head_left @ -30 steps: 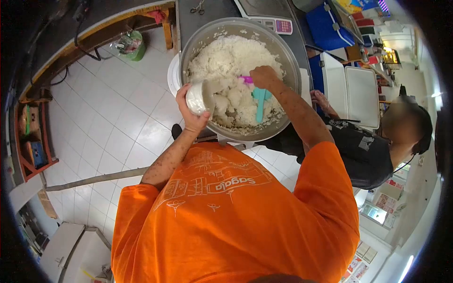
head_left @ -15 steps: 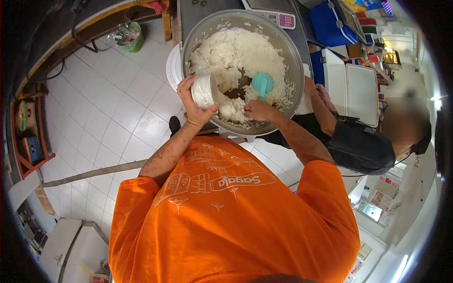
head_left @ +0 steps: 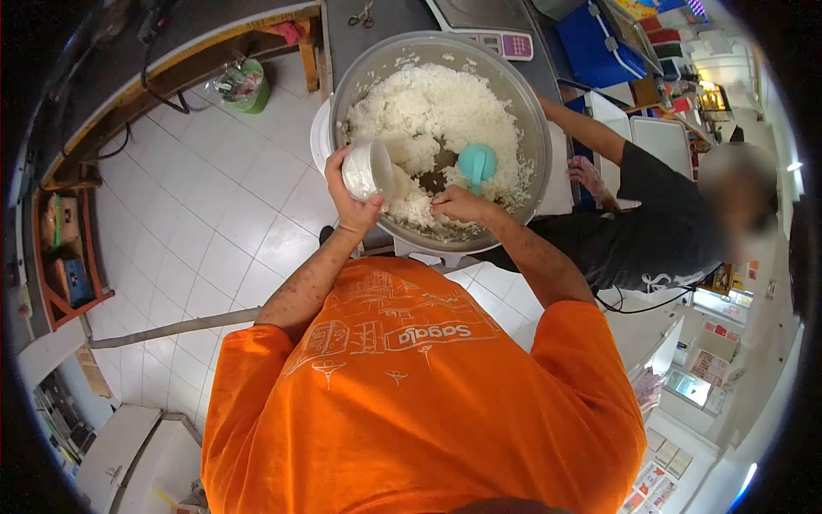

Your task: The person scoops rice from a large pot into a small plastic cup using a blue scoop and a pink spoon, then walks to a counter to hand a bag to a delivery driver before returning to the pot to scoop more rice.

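Dark grey counter (head_left: 390, 17) bears a wide silver metal pot (head_left: 535, 128) of white rice (head_left: 445, 98), a white scale (head_left: 507, 45) just beyond; a black-clad person (head_left: 659, 223) stands close on the right. Fingers curled round a white bowl (head_left: 366, 171), the left hand (head_left: 354, 206) tips its mouth rightward over the rice. The right hand (head_left: 462, 206) has fingers bunched at the rice, their grip hidden. Beside it lies a round turquoise scoop (head_left: 476, 161), handle pointing toward the wearer.

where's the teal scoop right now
In the head view, the teal scoop lies on the rice inside the big metal pot, right of centre, just beyond the right hand.
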Tool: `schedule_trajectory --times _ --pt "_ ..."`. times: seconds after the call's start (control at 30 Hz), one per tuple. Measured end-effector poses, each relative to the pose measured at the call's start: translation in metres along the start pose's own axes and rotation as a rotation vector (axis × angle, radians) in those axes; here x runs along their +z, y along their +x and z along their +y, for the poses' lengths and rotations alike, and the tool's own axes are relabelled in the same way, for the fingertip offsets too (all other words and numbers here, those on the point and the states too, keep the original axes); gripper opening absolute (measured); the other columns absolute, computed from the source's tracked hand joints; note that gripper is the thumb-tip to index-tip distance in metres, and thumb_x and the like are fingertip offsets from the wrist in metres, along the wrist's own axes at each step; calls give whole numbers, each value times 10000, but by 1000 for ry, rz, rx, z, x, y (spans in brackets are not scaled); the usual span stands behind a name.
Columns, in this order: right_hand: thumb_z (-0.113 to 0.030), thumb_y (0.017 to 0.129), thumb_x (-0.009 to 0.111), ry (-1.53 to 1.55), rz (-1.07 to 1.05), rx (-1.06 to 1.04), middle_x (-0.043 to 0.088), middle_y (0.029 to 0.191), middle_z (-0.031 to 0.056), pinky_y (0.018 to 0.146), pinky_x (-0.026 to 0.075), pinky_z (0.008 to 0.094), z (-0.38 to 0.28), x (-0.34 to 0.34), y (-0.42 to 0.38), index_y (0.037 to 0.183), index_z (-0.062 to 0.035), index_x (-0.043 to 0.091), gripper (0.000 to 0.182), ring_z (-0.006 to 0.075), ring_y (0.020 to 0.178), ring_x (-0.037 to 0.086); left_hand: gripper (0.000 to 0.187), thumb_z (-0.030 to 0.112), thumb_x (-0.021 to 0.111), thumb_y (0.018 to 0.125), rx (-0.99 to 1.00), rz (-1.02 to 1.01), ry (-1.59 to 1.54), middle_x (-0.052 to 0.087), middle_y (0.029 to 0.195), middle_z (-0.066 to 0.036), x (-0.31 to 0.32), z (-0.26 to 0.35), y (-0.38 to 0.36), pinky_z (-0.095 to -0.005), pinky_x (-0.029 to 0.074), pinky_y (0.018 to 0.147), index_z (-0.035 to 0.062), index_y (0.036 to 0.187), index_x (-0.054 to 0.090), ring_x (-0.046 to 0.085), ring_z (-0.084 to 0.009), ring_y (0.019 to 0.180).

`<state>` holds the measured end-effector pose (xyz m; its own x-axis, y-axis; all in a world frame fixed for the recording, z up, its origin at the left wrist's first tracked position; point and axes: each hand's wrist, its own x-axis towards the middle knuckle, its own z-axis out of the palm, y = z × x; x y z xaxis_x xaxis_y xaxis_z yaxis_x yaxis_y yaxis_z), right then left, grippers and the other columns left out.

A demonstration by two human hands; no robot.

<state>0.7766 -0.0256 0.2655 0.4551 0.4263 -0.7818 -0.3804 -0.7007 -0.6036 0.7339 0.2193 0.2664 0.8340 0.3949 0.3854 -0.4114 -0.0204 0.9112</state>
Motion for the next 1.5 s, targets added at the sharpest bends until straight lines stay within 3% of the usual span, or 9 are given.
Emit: schedule_trajectory --times 0.27,0.5,0.6,0.67,0.7,0.77,0.97,1.13,1.5 --pt "-209 850 603 187 -95 -74 288 496 -82 381 154 255 3 -19 -17 592 -100 513 295 47 409 232 767 547 617 767 -72 39 -74 475 1147 -177 -6 47 40 -371 384 914 -16 1223 366 492 -268 1054" --pt "-206 837 602 29 42 -166 356 511 -59 395 211 258 -49 -78 -77 620 -78 537 259 56 427 311 597 475 572 828 -280 -660 396 570 1140 -177 23 37 84 -373 449 861 30 1211 464 569 -260 1033" --pt "-192 830 587 -287 154 -318 505 569 7 462 345 293 -73 -101 -80 718 -28 604 200 110 508 474 556 484 459 891 -515 -760 246 571 1152 -119 61 -8 67 -311 461 853 52 1241 450 585 -226 1006" --pt "-188 825 579 -506 267 -415 596 624 53 522 429 321 -93 -95 -88 773 -11 632 192 156 578 575 590 553 373 896 -1269 -615 -617 570 1142 -108 80 15 58 -291 501 825 83 1239 468 600 -212 969" --pt "-216 795 583 -785 495 -311 628 690 96 581 460 359 -110 -84 -95 784 -26 649 201 212 623 607 577 552 378 891 -1340 -554 -696 573 1103 -105 86 17 55 -289 543 756 94 1229 476 602 -195 909" --pt "-187 768 574 -1208 770 -202 659 785 140 630 511 392 -146 -59 -116 816 -53 680 177 293 732 651 582 556 376 890 -1343 -501 -828 574 1085 -104 93 7 43 -283 549 721 90 1223 476 601 -204 882" --pt "-142 769 530 -1340 1162 -261 627 735 89 534 515 336 -123 -30 -105 1085 -63 602 333 226 607 645 594 574 356 887 -1306 -274 -1078 553 1088 -109 104 1 44 -284 556 679 84 1199 481 586 -220 880" --pt "-135 762 537 -1258 1232 -333 631 761 63 516 513 322 -107 -24 -106 1172 -95 560 412 222 588 642 604 600 339 887 -1290 -214 -919 515 1175 -78 105 9 53 -329 503 804 119 1233 458 530 -212 1012" --pt "-209 883 483 -864 1233 -441 626 750 107 535 499 335 -86 -43 -116 1095 -85 586 267 249 614 633 573 589 308 898 -1359 -365 -962 568 1069 -64 92 5 58 -302 533 706 130 1184 497 574 -193 901"
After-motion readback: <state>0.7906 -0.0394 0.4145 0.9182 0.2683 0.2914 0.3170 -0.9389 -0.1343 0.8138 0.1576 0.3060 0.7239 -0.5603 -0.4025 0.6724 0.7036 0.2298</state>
